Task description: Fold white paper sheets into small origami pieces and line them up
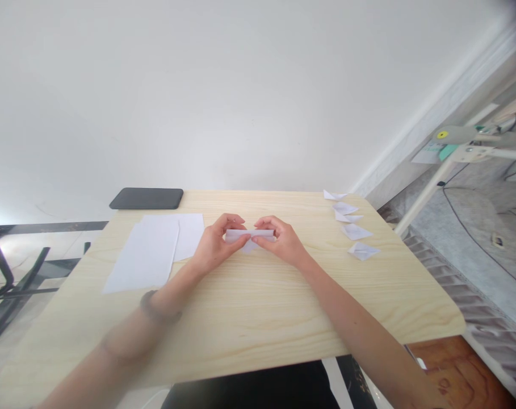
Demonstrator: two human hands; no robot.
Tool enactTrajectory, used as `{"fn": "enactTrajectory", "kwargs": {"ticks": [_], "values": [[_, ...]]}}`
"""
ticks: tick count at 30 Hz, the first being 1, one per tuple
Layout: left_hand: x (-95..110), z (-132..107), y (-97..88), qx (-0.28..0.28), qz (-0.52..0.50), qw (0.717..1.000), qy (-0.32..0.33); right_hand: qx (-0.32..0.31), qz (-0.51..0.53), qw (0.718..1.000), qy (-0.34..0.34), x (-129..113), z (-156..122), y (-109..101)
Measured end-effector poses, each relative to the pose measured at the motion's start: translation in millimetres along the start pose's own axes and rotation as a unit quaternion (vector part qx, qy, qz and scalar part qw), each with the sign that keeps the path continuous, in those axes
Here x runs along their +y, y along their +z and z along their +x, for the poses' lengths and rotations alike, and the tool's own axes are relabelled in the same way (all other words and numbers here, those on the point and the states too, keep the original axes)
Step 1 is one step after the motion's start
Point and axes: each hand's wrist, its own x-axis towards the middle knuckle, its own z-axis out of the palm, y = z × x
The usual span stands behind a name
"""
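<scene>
Between both hands, a small folded piece of white paper point(250, 233) is held above the middle of the table. My left hand point(218, 241) pinches its left half, thumb on the near side and fingers behind. My right hand point(279, 240) grips the right half the same way, and the two thumb tips almost meet at the paper's centre. A part of the paper points down below the thumbs. The fingers partly hide its ends and back.
White paper sheets point(141, 255) lie at the table's left, with a black phone point(147, 199) behind them. Several folded paper boats point(363, 250) stand in a column along the right side of the wooden table point(258, 318). A white wall point(249, 102) rises behind.
</scene>
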Motion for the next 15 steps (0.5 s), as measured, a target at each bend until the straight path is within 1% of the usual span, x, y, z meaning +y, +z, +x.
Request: {"fn": "enactTrajectory", "kwargs": {"ticks": [3, 6, 10, 15], "values": [[3.4, -1.2, -1.5, -0.011, 0.025, 1.0, -0.001, 0.026, -0.044, 0.997, -0.053, -5.4, -1.3, 0.8], [5.4, -1.3, -3.3, -0.028, 0.032, 0.999, 0.003, 0.034, -0.074, 0.993, -0.087, -8.6, -2.6, 0.5], [8.2, -2.4, -4.2, -0.043, 0.036, 0.998, 0.013, 0.024, -0.095, 0.99, -0.103, -11.6, -4.4, -0.4], [12.3, -4.5, -2.9, -0.037, 0.044, 0.998, 0.019, 0.024, -0.095, 0.989, -0.108, -13.5, -4.8, -0.5]]}}
